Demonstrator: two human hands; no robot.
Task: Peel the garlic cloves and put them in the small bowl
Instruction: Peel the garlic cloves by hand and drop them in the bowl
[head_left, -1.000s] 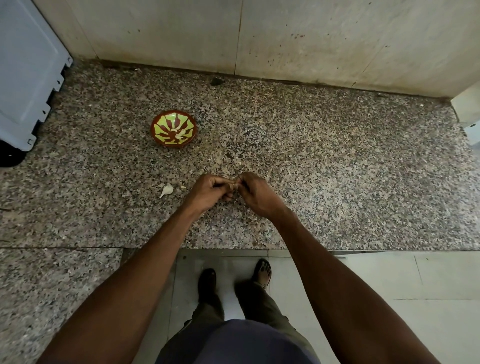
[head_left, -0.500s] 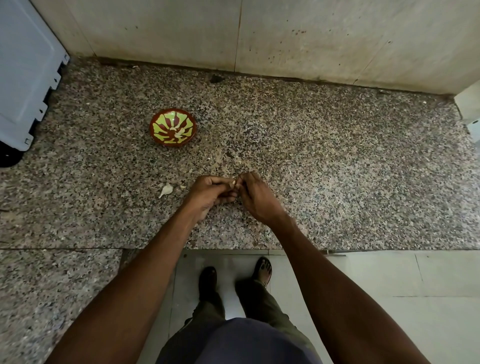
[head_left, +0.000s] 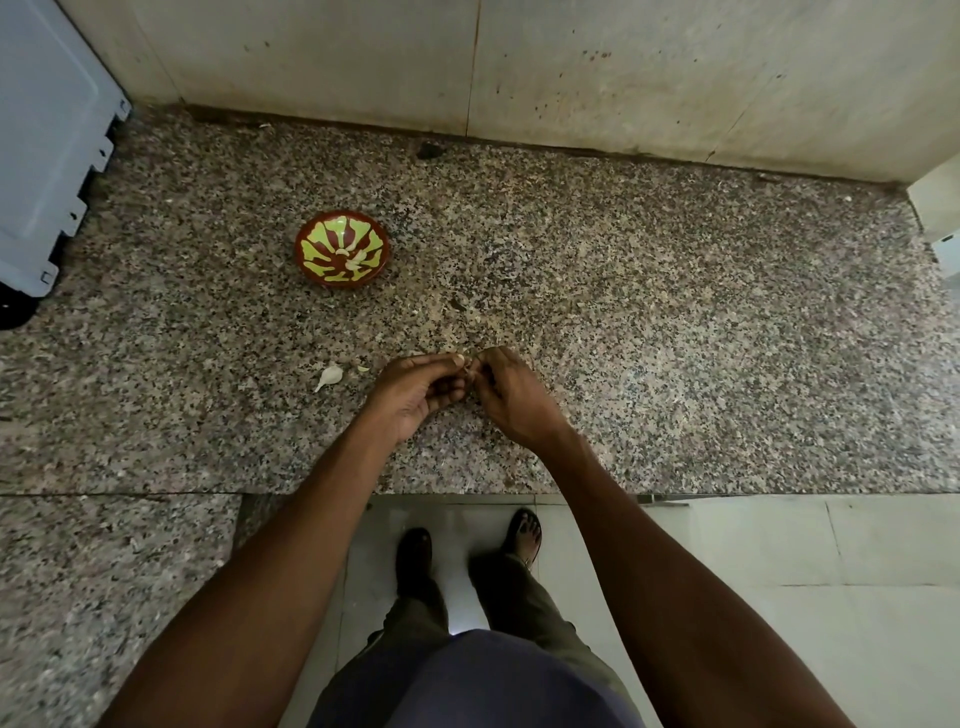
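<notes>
While both hands meet over the counter (head_left: 675, 322), left hand (head_left: 415, 392) and right hand (head_left: 511, 397) pinch a clove (head_left: 469, 370) between curled fingertips — mostly hidden, probably half-peeled. Bowl (head_left: 311, 236) sits well apart, up-left, holding peeled cloves (head_left: 357, 260). One unpeeled clove (head_left: 329, 375) lies just left of the left hand.

Both hands (head_left: 470, 387) together (fingers (head_left: 441, 370) pinched)

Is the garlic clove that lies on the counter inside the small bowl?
No, the garlic clove lies on the granite counter, apart from the small bowl and beside the left hand.
</notes>
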